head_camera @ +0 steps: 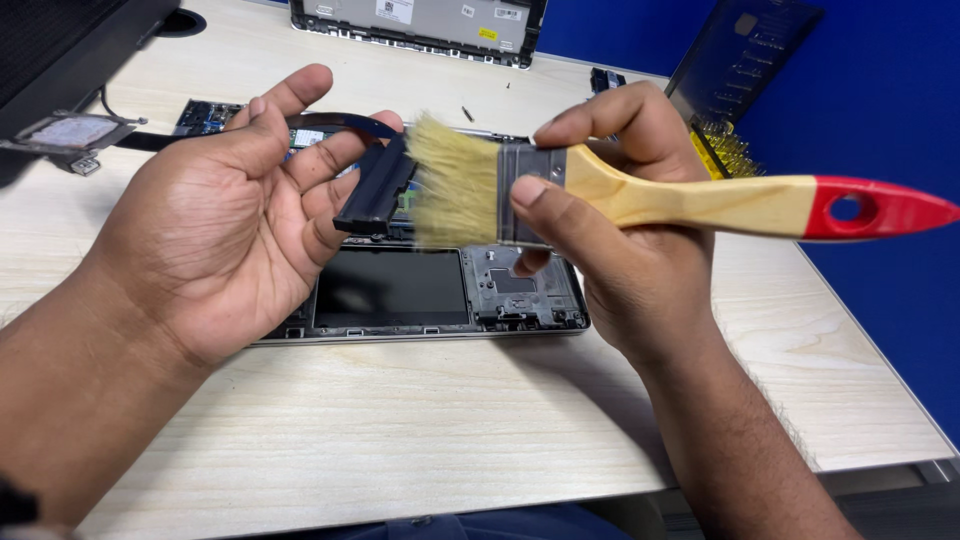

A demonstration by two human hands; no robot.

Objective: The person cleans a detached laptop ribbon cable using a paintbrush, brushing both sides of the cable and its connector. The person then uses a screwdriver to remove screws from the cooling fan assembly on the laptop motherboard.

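**Fig. — Brushing a small black part held over an opened laptop**

My left hand (225,215) holds a slim black bar-shaped part (375,190) w/ a curved dark strip running off its top end; fingers curl round its edge, palm up, so the hand is closed lightly on it, not clamped. My right hand (610,215) pinches the paintbrush (640,195) at the metal ferrule, thumb on the near face, index finger over the top. Pale bristles touch the part's right side. Wood handle w/ red tip points off to the right.

Both hands hover above the opened laptop chassis (520,295), which lies flat on the light wood table (400,420). Part sits between the hands, above the chassis, not resting on it.

Handling (judged): part looks light, stiff, thin; prob. fragile at the curved strip, so best gripped by the long edges of the bar. Bristles look soft and flex easily.

Nearby: a grey laptop cover panel (415,25) at the far table edge; a screwdriver bit set (725,150) w/ yellow tips behind my right hand; a small metal-plated component (70,135) far left.
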